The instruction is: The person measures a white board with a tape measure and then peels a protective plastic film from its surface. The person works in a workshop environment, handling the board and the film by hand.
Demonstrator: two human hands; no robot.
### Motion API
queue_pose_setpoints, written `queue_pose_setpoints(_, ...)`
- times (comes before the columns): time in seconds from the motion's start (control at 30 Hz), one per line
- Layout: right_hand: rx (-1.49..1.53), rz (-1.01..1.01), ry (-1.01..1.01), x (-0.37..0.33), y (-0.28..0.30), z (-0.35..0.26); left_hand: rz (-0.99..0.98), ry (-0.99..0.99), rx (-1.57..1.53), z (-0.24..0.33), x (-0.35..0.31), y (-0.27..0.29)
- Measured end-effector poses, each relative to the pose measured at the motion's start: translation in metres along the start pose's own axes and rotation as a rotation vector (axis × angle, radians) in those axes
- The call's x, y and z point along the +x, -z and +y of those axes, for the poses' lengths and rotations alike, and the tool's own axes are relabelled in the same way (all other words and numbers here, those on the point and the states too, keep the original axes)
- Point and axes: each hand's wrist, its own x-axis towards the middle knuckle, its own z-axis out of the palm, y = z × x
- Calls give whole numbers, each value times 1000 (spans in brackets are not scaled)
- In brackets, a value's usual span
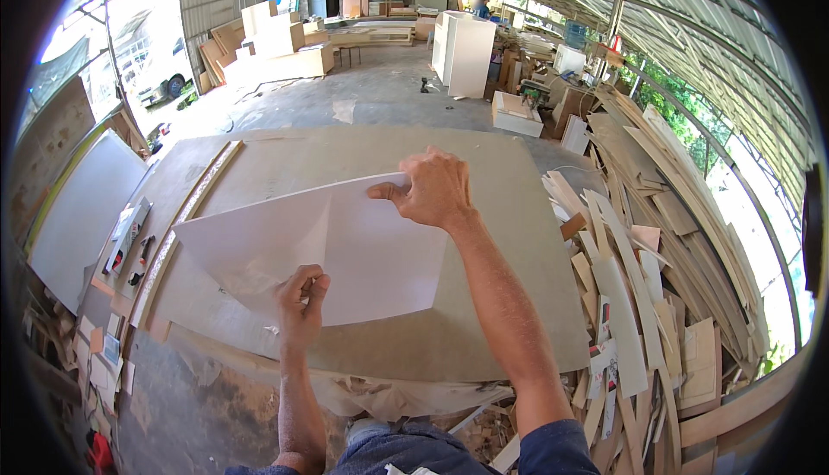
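Note:
A white flat panel (389,259) is tilted up over the large worktable (484,337). My right hand (436,188) grips its far edge near the right corner, the thumb lying on the white face. In front of the panel, my left hand (302,302) is closed, its fingers curled in a pinch. From it spreads what looks like a thin see-through film (250,275), with a crease running up the white face. Where the film ends and the panel begins is hard to make out.
A long pale strip (186,207) lies along the table's left side, beside a white boxy tool (128,233) and a small dark tool (143,255). Wood offcuts (622,302) pile up at the right. A white cabinet (464,53) stands beyond the table.

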Motion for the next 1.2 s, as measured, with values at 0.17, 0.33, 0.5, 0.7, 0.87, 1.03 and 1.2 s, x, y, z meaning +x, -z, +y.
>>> queue_pose_setpoints(0.17, -29, -9, 10, 1, 0, 3, -12, 49, 35, 11, -11, 3)
queue_pose_setpoints(0.33, -50, -19, -6, -1, 0, 2, 42, 34, 20, 17, -19, -7)
queue_pose_setpoints(0.5, -62, 28, -6, 0, 0, -1, 51, 75, 31, 19, -27, -9)
queue_pose_setpoints(0.7, -42, -76, -54, -1, 5, -3, 54, 114, -6, 26, -38, -14)
queue_pose_setpoints(0.87, -48, -119, -69, 0, 11, -6, 51, 123, -19, 18, -51, -11)
queue_pose_setpoints(1.03, -4, -49, -38, 1, 5, -5, 82, 42, 165, 6, -41, -5)
queue_pose_setpoints(1.2, 2, 0, -4, 4, -2, 6, 347, -164, 414, 17, 9, -32)
